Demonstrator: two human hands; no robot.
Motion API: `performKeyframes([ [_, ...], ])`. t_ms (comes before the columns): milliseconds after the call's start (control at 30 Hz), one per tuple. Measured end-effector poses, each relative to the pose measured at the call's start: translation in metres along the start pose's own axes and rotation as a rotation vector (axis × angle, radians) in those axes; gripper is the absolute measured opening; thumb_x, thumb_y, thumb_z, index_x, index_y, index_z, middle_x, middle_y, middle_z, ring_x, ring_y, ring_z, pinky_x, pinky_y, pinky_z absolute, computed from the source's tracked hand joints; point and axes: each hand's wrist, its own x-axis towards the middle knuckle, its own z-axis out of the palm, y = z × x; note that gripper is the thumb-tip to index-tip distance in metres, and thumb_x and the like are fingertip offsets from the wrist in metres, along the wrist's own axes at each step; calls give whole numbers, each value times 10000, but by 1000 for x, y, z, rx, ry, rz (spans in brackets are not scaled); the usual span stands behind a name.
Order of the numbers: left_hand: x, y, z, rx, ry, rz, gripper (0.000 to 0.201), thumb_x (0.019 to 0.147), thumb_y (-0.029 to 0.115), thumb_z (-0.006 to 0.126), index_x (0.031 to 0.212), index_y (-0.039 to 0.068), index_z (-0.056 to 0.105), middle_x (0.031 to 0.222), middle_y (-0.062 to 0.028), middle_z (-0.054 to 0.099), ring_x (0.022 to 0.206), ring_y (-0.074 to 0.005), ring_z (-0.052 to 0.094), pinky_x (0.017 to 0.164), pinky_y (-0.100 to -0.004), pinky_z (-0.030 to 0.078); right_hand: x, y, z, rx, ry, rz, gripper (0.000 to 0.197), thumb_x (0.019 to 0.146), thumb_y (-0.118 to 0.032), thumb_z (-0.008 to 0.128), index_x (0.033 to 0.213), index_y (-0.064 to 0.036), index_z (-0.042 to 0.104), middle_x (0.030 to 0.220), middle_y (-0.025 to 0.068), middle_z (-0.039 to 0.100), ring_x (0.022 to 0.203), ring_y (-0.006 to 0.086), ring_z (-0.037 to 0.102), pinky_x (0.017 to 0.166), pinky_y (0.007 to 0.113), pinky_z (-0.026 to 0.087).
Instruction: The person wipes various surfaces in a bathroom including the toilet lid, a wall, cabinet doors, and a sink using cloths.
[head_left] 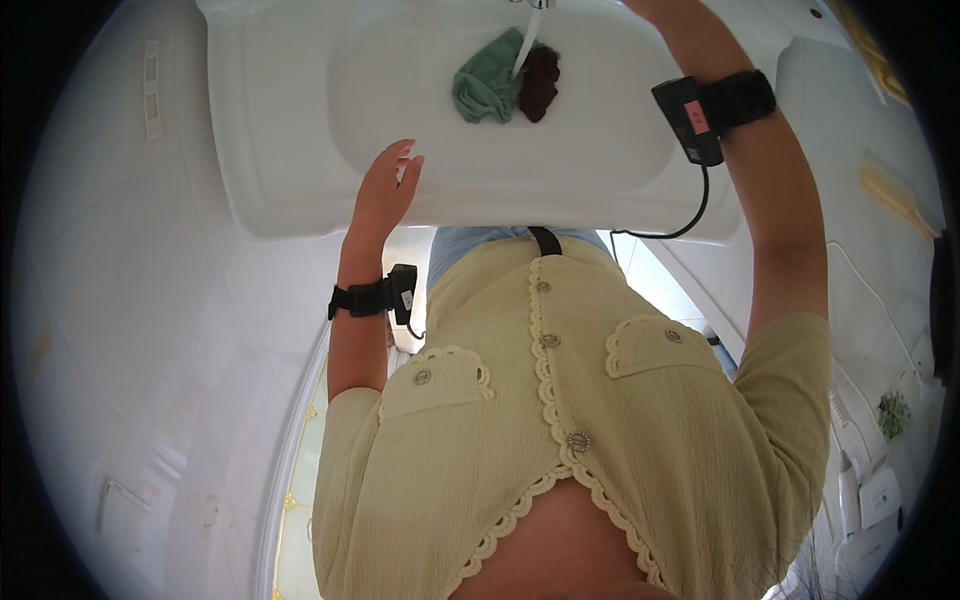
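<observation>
Here, 2 bunched cloths lie touching in the white sink (400, 60): a green cloth (486, 88) on the left and a dark maroon cloth (541, 88) beside it. Water (525, 50) runs from the tap (541, 3) onto the green. The left hand (390, 188) is open over the sink's near side (fingers slightly curled), apart from both. The right hand is beyond the upper edge; whether it grips anything, I cannot tell.

Before me, a green cloth (487, 82) lies crumpled in the sink (590, 160), touching a dark maroon cloth (540, 87) bunched on its right.
</observation>
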Motion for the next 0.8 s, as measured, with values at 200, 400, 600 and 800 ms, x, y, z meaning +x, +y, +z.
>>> performKeyframes([
  [200, 18, 20, 14, 2, -61, 25, 377, 893, 267, 552, 1188, 32, 530, 1149, -144, 580, 984, -246, 588, 784, -330, 468, -18, 10, -39, -61, 97, -99, 463, 912, -141, 544, 1340, -58, 389, 784, 18, 495, 729, 116, 546, 712, 309, 528],
  [400, 28, 27, 21, 4, -87, 21, 364, 901, 245, 548, 1185, 18, 525, 1129, -154, 586, 994, -246, 587, 830, -327, 462, -70, 85, -65, -136, 425, -199, 379, 906, -193, 538, 1261, -97, 448, 938, 69, 573, 830, 143, 574, 751, 293, 499],
  [600, 50, 38, 43, -17, -171, 8, 388, 892, 272, 554, 1196, 32, 521, 1145, -148, 580, 992, -258, 582, 808, -348, 466, -77, 219, -102, -1355, 165, 113, 456, 841, -175, 590, 1280, -199, 469, 1203, 151, 453, 955, 372, 526, 878, 398, 479],
  [800, 91, 76, 50, -64, -205, 45, 353, 892, 219, 560, 1181, 21, 523, 1112, -163, 591, 983, -255, 588, 834, -342, 464, -19, 208, -130, -1417, 97, 298, 412, 789, -144, 597, 1192, -120, 517, 1136, 151, 505, 997, 380, 521, 856, 429, 471],
])
